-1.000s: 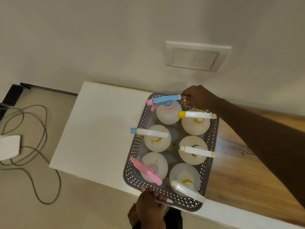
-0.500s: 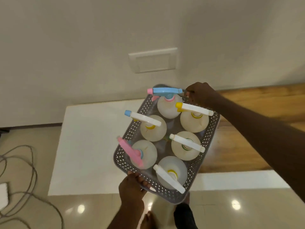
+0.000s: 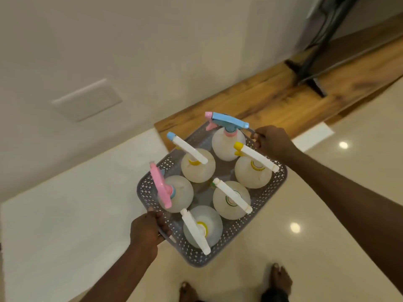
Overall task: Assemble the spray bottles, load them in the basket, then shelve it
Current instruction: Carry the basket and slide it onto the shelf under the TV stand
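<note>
A grey perforated basket (image 3: 265, 195) hangs in the air between my hands, above the edge of the white table (image 3: 65, 214) and the floor. It carries several translucent spray bottles standing upright, among them one with a blue head (image 3: 229, 122), one with a pink head (image 3: 161, 188) and one with a yellow nozzle tip (image 3: 254, 156). My left hand (image 3: 148, 229) grips the near handle. My right hand (image 3: 272, 141) grips the far handle.
A wooden counter (image 3: 283, 101) runs along the wall to the right, with a dark metal stand (image 3: 314, 62) on it. A white wall plate (image 3: 87, 100) sits on the wall. My bare feet (image 3: 281, 277) stand on the glossy tiled floor.
The basket has been lifted off the white table and carried back and to the right. My view has swung right, so the cables on the floor are out of sight.
</note>
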